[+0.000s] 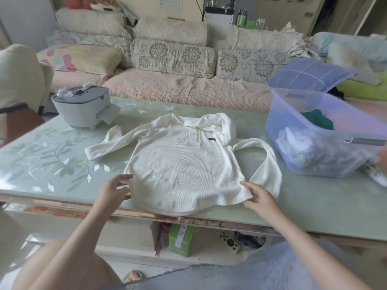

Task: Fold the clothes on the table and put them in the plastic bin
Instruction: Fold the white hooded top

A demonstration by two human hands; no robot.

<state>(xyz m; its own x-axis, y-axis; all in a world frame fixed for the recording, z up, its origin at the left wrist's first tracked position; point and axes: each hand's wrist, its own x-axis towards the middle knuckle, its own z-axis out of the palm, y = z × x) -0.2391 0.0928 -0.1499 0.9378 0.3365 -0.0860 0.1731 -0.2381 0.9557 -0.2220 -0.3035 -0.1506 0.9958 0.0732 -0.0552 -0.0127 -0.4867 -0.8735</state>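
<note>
since the cream shirt [184, 164] is laid flat at the table's [314, 197] near edge, near the plastic bin [297, 143], with left hand [116, 190] and right hand [260, 197] loosely spread at its hem, it could be dragged off.

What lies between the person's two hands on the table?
The head view shows the cream shirt spread front up between the left hand and the right hand; its lower hem fills the stretch, one hand at each bottom corner.

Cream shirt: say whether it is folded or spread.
Spread. The cream shirt lies flat, front up, sleeves out sideways; left hand and right hand are at its hem corners.
</note>
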